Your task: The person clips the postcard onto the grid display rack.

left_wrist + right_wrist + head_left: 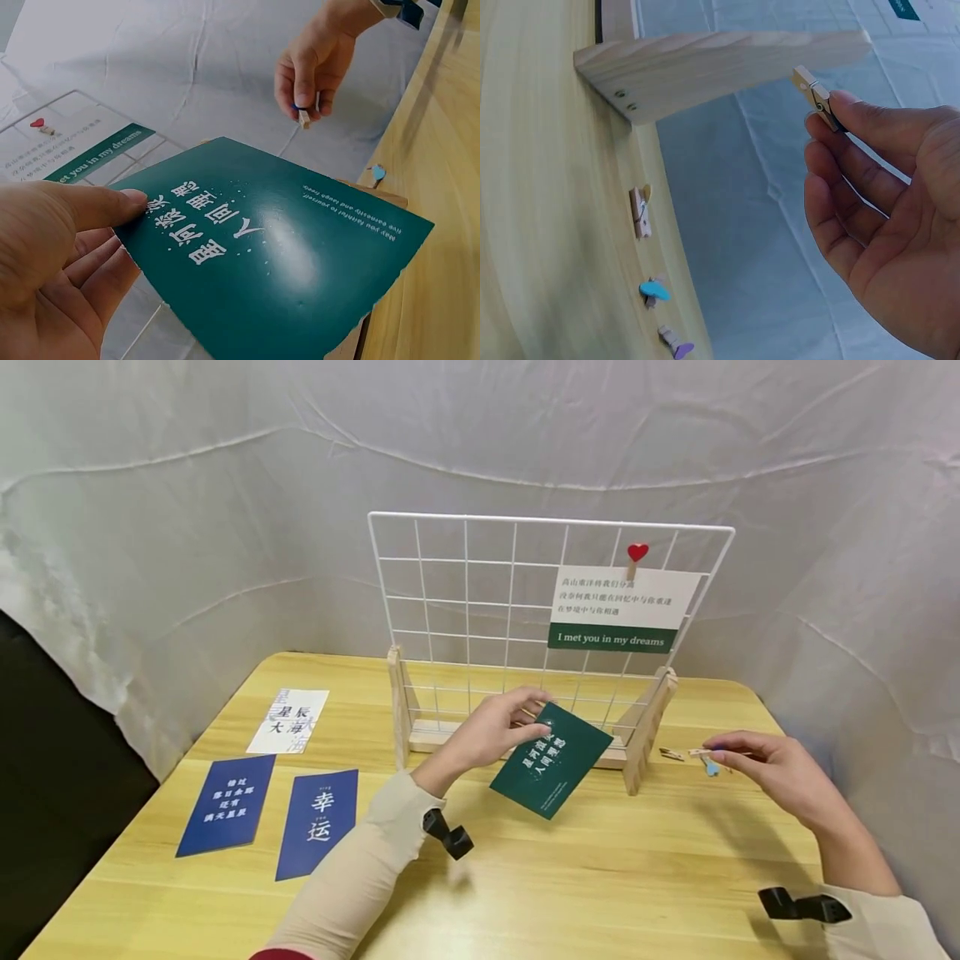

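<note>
My left hand pinches a dark green postcard with white lettering by one corner, thumb on top. It holds the card tilted above the table, before the white wire grid rack. Over at the right, my right hand pinches a small wooden clothespin between thumb and index finger; a dark blue bit shows at its end. On the rack's upper right hangs a white-and-green card under a clothespin with a red heart.
Several clothespins lie right of the rack, including ones with a blue piece and a purple piece. The rack's wooden foot stands between the hands. A white card and blue cards lie at the left.
</note>
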`<state>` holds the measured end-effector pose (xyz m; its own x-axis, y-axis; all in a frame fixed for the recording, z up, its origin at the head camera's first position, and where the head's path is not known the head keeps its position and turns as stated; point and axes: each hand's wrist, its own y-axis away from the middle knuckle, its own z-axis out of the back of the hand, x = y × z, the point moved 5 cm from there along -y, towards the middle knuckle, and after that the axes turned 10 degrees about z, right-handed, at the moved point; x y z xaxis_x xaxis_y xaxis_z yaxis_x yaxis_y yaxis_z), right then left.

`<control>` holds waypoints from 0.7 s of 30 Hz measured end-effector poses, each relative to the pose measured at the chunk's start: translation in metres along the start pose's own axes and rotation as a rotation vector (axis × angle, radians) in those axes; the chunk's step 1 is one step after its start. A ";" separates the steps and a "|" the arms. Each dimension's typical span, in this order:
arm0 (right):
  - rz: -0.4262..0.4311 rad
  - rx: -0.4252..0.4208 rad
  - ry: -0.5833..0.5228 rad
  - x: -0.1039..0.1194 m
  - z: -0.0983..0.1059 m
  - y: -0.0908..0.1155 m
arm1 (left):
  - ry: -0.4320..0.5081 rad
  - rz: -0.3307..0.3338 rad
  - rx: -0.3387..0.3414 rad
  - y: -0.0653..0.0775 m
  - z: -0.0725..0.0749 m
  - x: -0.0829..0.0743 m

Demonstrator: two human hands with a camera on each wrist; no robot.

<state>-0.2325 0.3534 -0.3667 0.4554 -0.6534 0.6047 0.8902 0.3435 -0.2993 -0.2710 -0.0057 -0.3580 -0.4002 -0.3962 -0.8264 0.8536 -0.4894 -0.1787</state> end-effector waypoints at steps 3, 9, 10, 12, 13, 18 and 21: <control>0.013 -0.003 -0.011 0.005 -0.001 -0.001 | -0.021 0.025 -0.011 0.001 0.001 0.003; 0.058 -0.004 0.000 0.016 -0.001 -0.005 | -0.031 0.042 -0.026 0.005 0.006 0.008; 0.067 -0.004 0.006 0.018 -0.001 -0.006 | -0.037 0.043 -0.031 0.006 0.008 0.009; 0.085 -0.004 0.015 0.023 0.000 -0.007 | -0.053 0.045 -0.042 0.008 0.011 0.010; 0.095 -0.003 0.021 0.025 0.000 -0.008 | -0.057 0.044 -0.045 0.009 0.013 0.010; 0.134 0.002 0.031 0.037 0.001 -0.015 | -0.069 0.026 -0.066 0.014 0.021 0.009; 0.140 0.007 0.033 0.043 0.001 -0.019 | -0.096 0.026 -0.087 0.017 0.026 0.009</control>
<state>-0.2296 0.3193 -0.3340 0.5752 -0.6203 0.5332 0.8180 0.4375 -0.3735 -0.2689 -0.0374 -0.3546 -0.4039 -0.4825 -0.7772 0.8881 -0.4107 -0.2066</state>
